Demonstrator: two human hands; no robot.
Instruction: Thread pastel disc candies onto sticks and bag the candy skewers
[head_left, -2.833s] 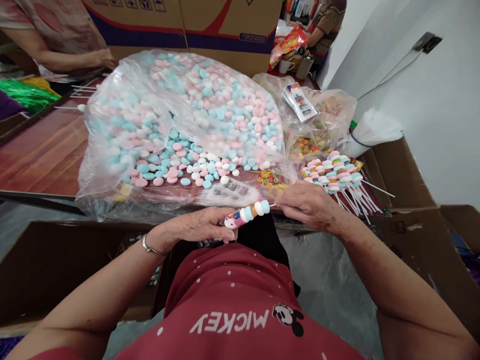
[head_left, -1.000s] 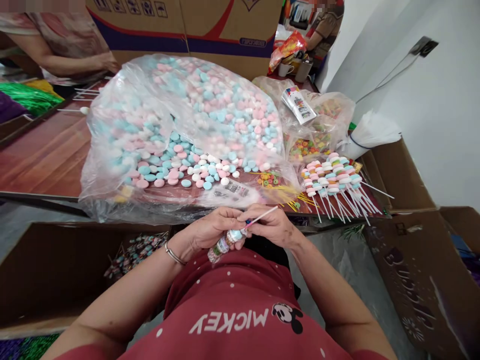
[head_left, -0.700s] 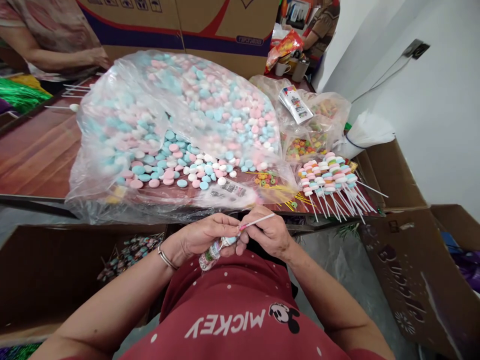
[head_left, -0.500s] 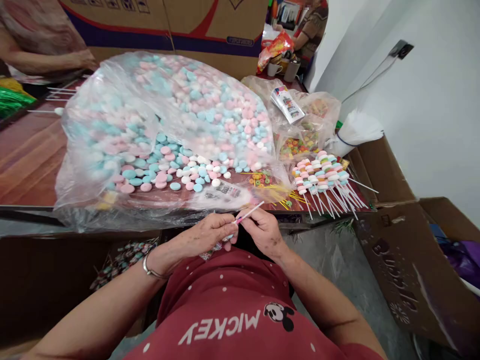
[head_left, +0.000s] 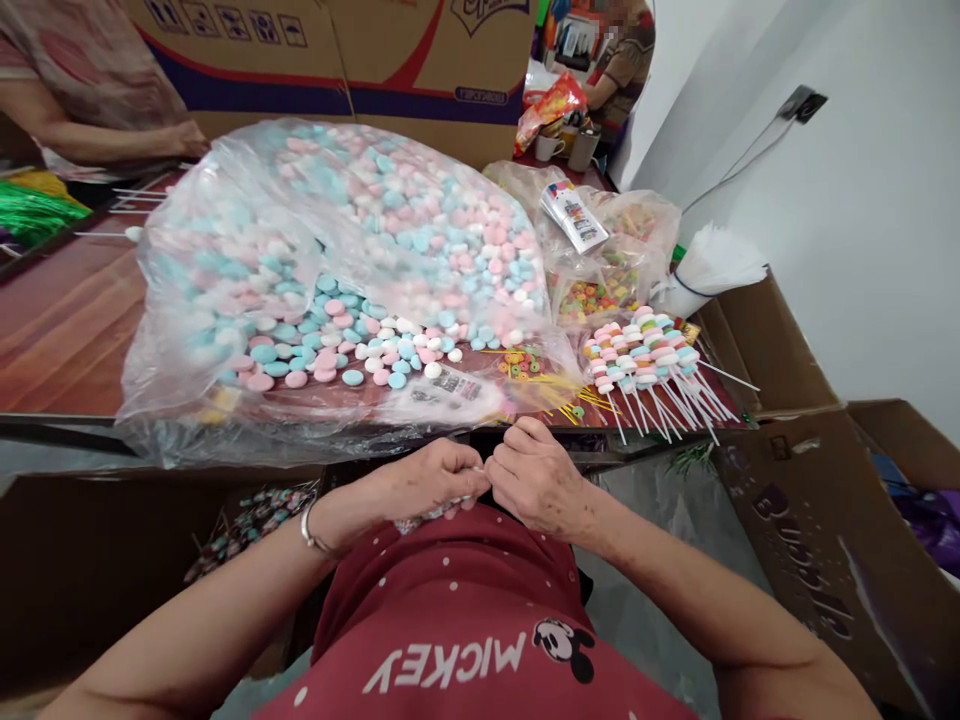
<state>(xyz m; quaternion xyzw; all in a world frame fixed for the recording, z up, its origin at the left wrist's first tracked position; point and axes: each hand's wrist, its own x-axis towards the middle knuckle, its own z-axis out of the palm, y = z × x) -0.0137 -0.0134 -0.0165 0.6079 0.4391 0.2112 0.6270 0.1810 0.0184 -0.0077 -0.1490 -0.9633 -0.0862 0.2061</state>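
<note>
One large clear bag (head_left: 352, 240) is spilling pastel candies (head_left: 390, 345); the left hand (head_left: 431, 480) is gripping a wrapped candy stick (head_left: 420, 520), the right hand's (head_left: 536, 480) hold being hidden.

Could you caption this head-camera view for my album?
Left hand and right hand meet below a big clear bag of pink, blue and white candies.

You have one left hand (head_left: 431, 485), one right hand (head_left: 540, 480), one wrapped candy stick (head_left: 416, 521) and one bracelet (head_left: 308, 527). Around you are two other people (head_left: 86, 75), two cups (head_left: 582, 153), one big candy bag (head_left: 360, 210), and over ten bare candy sticks (head_left: 641, 350), too overlapped to count exactly.
</note>
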